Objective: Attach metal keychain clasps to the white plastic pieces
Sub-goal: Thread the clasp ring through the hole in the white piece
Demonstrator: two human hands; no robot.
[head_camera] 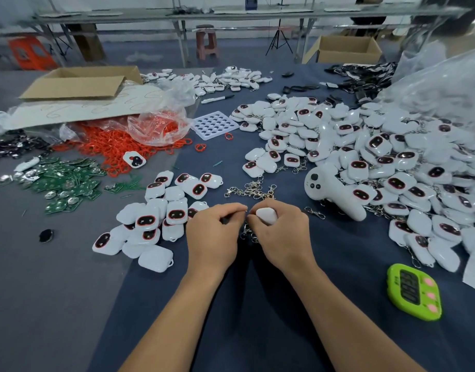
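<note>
White pieces (392, 162) form a large heap to the right of and beyond the right hand (282, 234); most show a dark oval face with a red rim. A smaller heap (156, 218) of the same parts lies near the left hand (213, 234), on its left side. A white controller (335, 191) rests against the large heap's edge, beyond and to the right of the right hand. A green timer (414, 291) lies on the dark cloth (258, 291), right of the right forearm. Loose clasps (255, 190) lie in a tangle just beyond both hands.

Right hand: fingers curled round one piece (266, 214), grasping it. Left hand: thumb and forefinger pressed together at that piece's left edge, remaining fingers curled; the pinched item is too small to identify. One clasp (248, 233) shows in the gap between the hands, below the piece; hanging or lying cannot be determined.
</note>
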